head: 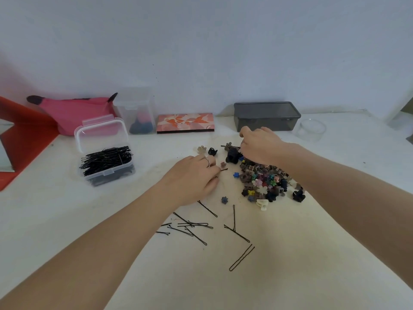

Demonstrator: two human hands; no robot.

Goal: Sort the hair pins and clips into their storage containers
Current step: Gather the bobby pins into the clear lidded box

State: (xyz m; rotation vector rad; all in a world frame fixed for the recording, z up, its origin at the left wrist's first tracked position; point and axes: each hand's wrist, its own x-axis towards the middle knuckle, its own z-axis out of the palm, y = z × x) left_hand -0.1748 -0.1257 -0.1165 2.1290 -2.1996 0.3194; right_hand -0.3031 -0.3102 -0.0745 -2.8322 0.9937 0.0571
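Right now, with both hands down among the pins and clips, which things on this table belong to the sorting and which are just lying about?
For the job:
loose bobby pins
pile of small clips
clear box of pins, lid open
grey lidded box
left hand, pinching a pin
right hand

Lying about:
pink pouch
patterned flat case
round clear dish
clear upright container

I see left hand [192, 175] palm down, fingers curled, ring on one finger | right hand [259, 145] reached farther forward, palm down, fingers bent downward | both forearms bare, stretched forward
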